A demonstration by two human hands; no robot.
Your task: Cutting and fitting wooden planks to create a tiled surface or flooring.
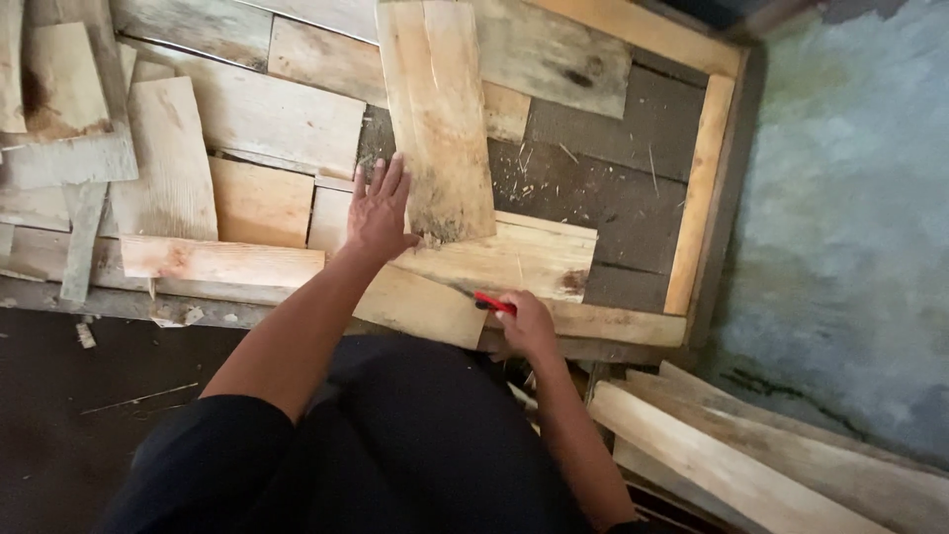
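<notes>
My left hand [379,211] lies flat, fingers spread, against the lower left edge of a long pale plank [435,109] that runs away from me. My right hand [524,323] grips a red pen or marker [491,302], its tip touching a wide board [494,262] lying crosswise under the plank's near end. Both boards sit inside a shallow wooden frame [700,188] with a dark base showing on the right.
Several rough boards cover the frame's left part, with more piled at the far left [69,109]. Loose planks [732,455] lie at lower right. A grey-green concrete floor [850,218] is to the right. My dark-clothed knees fill the bottom.
</notes>
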